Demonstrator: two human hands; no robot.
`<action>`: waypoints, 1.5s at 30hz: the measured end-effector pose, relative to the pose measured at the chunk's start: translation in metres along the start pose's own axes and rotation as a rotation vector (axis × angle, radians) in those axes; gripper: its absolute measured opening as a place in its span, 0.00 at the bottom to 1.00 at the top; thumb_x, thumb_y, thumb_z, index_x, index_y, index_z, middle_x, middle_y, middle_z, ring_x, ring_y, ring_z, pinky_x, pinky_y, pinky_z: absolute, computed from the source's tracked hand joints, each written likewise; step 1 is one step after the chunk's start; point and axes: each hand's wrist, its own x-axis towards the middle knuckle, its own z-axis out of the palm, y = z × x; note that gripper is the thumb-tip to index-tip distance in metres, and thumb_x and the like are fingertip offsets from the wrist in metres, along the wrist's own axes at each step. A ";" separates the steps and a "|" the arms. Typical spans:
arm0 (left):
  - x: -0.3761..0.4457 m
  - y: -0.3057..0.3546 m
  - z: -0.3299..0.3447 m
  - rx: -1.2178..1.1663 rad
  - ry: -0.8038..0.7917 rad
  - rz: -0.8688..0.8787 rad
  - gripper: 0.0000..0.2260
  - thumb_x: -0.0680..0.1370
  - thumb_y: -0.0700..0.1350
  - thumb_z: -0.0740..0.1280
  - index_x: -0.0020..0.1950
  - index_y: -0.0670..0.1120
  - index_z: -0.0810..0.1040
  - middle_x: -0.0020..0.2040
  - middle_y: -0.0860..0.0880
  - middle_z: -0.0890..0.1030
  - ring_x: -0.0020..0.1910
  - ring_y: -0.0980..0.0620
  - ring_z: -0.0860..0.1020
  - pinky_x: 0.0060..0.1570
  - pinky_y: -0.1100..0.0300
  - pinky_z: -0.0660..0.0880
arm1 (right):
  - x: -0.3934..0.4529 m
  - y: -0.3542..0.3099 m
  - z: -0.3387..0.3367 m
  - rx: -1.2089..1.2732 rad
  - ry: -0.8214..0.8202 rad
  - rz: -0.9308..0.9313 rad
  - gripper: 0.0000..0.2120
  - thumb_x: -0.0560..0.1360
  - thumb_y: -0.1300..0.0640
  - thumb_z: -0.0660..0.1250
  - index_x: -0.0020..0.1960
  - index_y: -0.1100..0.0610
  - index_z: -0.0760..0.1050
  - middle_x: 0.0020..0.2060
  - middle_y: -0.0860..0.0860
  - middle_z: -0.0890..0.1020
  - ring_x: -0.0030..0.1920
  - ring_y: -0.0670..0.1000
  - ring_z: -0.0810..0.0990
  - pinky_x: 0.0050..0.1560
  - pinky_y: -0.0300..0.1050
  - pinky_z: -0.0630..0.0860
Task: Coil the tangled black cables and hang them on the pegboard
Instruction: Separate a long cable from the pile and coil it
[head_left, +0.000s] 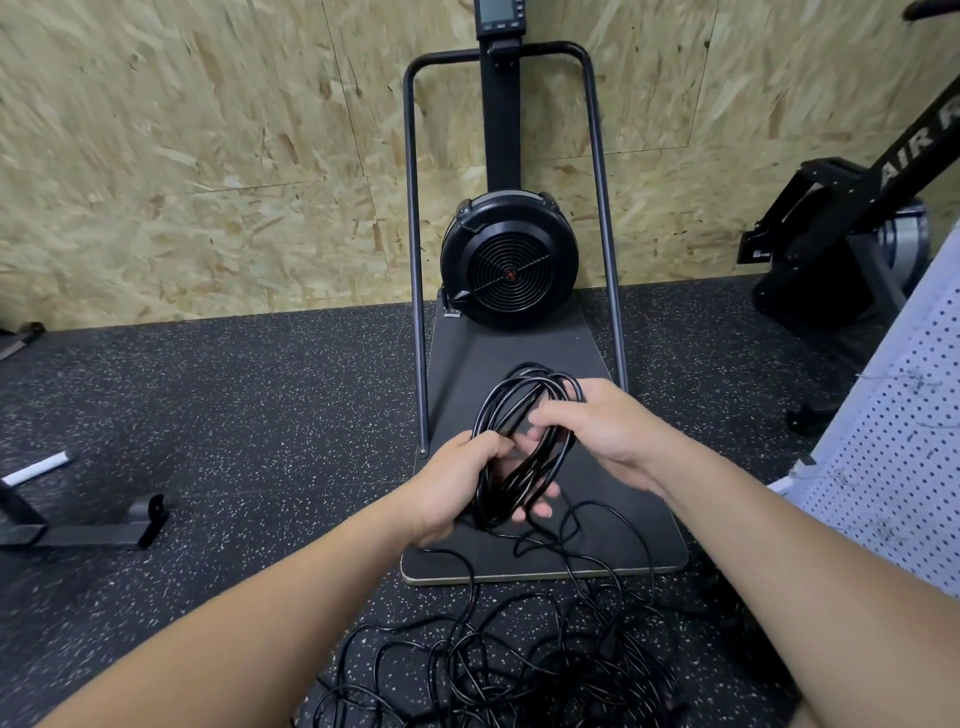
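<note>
Speckled floor; coil in both hands' grip

White letters "AIR R" readable on slanted black frame of exercise machine at right edge, word cut off by picture border. Small white mark on same machine's lower black bracket, too small to read. Monitor at top: display unreadable.

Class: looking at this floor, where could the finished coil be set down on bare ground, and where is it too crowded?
Free: speckled floor between the metal stand and the fan machine's base board. Crowded: the tangled cable under both arms, and around the pegboard.
</note>
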 end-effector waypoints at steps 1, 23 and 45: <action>0.001 0.001 0.000 0.002 0.009 0.018 0.15 0.85 0.42 0.55 0.62 0.37 0.78 0.57 0.27 0.85 0.50 0.31 0.85 0.45 0.51 0.79 | 0.001 -0.001 -0.001 0.002 0.041 0.014 0.10 0.77 0.63 0.72 0.43 0.70 0.79 0.41 0.60 0.85 0.46 0.53 0.82 0.62 0.54 0.76; -0.007 0.008 0.012 0.151 -0.237 -0.014 0.19 0.89 0.49 0.65 0.71 0.34 0.78 0.48 0.45 0.78 0.44 0.49 0.75 0.45 0.55 0.73 | -0.011 -0.021 -0.021 0.380 -0.036 -0.011 0.19 0.78 0.48 0.79 0.55 0.65 0.86 0.69 0.68 0.82 0.73 0.67 0.79 0.78 0.60 0.71; -0.001 -0.009 0.009 0.169 -0.068 0.142 0.15 0.89 0.44 0.65 0.59 0.30 0.78 0.47 0.38 0.79 0.38 0.41 0.76 0.46 0.46 0.77 | 0.000 -0.017 0.010 0.495 0.072 0.032 0.24 0.84 0.48 0.72 0.59 0.72 0.80 0.59 0.66 0.87 0.63 0.64 0.87 0.73 0.65 0.78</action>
